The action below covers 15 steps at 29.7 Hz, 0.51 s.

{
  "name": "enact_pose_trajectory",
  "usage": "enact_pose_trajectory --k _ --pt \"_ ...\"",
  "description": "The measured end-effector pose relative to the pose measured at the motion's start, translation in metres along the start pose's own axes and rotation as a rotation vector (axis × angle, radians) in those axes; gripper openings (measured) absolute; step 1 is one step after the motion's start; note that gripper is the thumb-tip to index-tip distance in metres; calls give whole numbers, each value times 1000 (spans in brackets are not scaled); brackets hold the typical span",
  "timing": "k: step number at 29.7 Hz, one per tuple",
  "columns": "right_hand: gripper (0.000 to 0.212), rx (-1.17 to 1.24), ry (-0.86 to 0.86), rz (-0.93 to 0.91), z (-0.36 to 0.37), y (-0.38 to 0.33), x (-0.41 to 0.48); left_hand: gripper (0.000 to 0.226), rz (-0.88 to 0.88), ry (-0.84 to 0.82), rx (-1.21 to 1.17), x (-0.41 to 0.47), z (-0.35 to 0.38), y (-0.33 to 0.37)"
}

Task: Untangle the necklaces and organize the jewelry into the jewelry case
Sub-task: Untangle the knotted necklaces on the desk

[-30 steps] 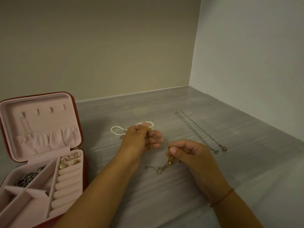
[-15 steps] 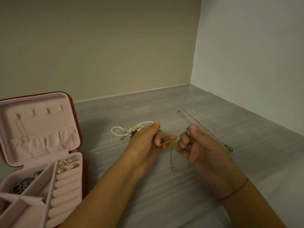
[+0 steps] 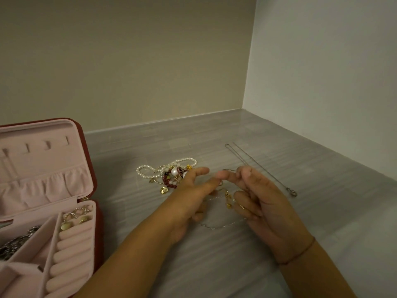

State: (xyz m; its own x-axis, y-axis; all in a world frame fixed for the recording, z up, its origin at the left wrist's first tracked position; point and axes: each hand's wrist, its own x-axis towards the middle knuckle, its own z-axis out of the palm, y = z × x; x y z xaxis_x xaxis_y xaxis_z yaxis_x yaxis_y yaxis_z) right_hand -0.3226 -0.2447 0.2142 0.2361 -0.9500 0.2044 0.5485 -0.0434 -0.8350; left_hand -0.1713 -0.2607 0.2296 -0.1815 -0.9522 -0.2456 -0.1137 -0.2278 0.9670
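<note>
Grey tabletop (image 3: 322, 222), left hand (image 3: 193, 196) and right hand (image 3: 264, 203) holding thin chain (image 3: 217, 226), slung crosswise

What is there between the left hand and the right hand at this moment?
In the head view, a thin chain with small gold charms hangs between the left hand and the right hand, above the grey table.

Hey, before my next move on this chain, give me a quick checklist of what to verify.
1. Jewelry case open: ok.
2. Right hand pinches the charm chain: ok.
3. Left hand grip on it: cannot tell.
4. Charm chain straightened: not ok, it hangs in loops.
5. Clear of the bead pile: cannot tell, the left hand covers the gap.
6. Silver chain lying apart, straight: ok.
</note>
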Motion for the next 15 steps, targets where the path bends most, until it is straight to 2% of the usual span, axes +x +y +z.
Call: enact_pose_trajectory --k 5,10,13,15 --pt "27 -8 5 -12 -1 0 -4 21 76 59 50 -1 -9 5" --pt "28 14 26 4 -2 -1 -7 22 81 -58 77 -9 -6 10" --pt "15 55 0 17 -6 1 -7 18 72 -77 82 -6 -7 8" --pt "25 94 -42 25 -9 3 -7 20 59 -103 69 -5 -8 7"
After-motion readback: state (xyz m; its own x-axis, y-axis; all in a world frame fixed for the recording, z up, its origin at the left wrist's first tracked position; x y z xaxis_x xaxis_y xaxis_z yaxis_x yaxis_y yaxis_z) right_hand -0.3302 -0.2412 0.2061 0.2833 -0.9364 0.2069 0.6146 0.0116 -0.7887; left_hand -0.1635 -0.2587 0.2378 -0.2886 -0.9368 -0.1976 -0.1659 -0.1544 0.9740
